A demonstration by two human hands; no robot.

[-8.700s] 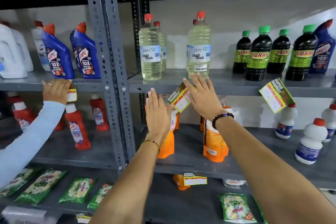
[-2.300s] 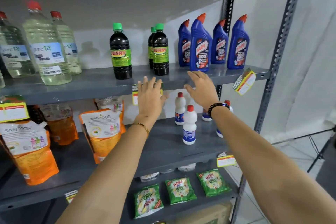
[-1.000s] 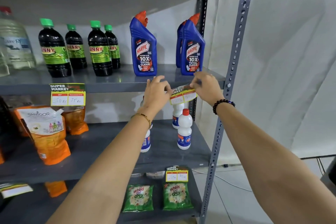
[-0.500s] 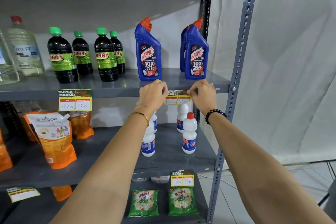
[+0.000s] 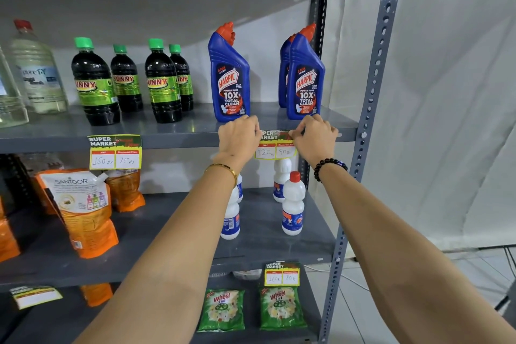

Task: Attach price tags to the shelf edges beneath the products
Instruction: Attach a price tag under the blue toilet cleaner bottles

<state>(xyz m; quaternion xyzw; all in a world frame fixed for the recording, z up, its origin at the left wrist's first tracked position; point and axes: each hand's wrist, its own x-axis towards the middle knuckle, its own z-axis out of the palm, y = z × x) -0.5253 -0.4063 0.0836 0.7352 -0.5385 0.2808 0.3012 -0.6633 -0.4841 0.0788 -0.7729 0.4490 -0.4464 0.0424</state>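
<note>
A shop: steel shelves [image 5: 178, 138] of cleaning bottles [image 5: 230, 75] with supermarket price tags [image 5: 114, 151].

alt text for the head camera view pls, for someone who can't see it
Both hands, left hand and right hand, press a yellow price tag onto the front edge of a grey metal shelf below blue Harpic bottles. Another price tag hangs below dark green-capped bottles.

Bare forearms, thin gold bangle [image 5: 223, 169] on L wrist, black bead bracelet [image 5: 329, 166] on R.

Blue bottles [image 5: 229, 84] (red caps), yellow-edged price tag [image 5: 275, 148], seemingly green-topped
</note>
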